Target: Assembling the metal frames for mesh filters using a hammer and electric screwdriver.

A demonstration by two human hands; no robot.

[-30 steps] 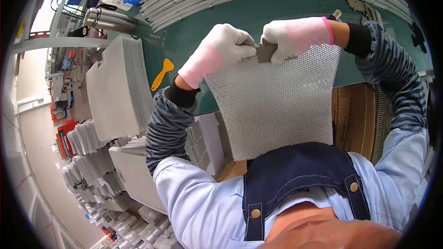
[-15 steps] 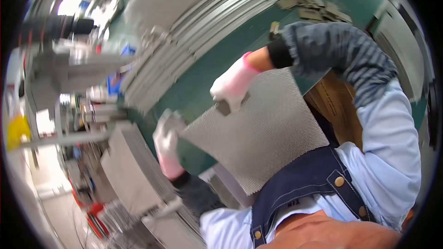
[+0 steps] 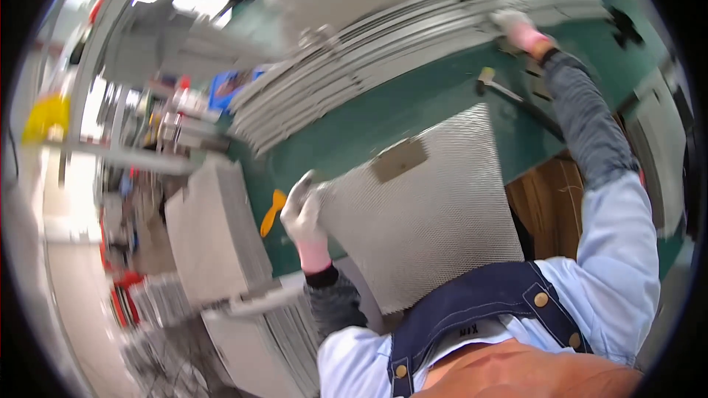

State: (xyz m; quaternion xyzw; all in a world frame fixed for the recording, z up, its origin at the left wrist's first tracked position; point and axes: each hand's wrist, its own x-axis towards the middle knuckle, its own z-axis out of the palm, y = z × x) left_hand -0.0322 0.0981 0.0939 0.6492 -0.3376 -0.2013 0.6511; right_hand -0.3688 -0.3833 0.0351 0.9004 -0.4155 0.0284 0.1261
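A silver mesh-textured sheet (image 3: 435,206) slants across the workbench and reaches back to my apron. My left hand (image 3: 304,220), in a white and pink glove, holds its left corner, with the fingers curled round the edge. On the sheet's far edge sits a small flat tan piece (image 3: 399,160), with no hand on it. My right hand (image 3: 516,28), gloved likewise, is stretched out to the far right, over small flat pieces (image 3: 537,77) beside the long panels. Blur hides its fingers, so I cannot see whether it grips anything.
Long stacked grey panels (image 3: 354,51) run along the back of the green bench (image 3: 346,129). A hammer (image 3: 509,92) lies near my right forearm. An orange scraper (image 3: 273,212) lies left of my left hand. Pale panel stacks (image 3: 214,228) stand at left, and an open cardboard box (image 3: 549,203) at right.
My right hand has left the tan piece on the sheet's edge and moved far to the right. My left hand now grips the sheet's corner. The view has turned, showing the hammer and scraper.
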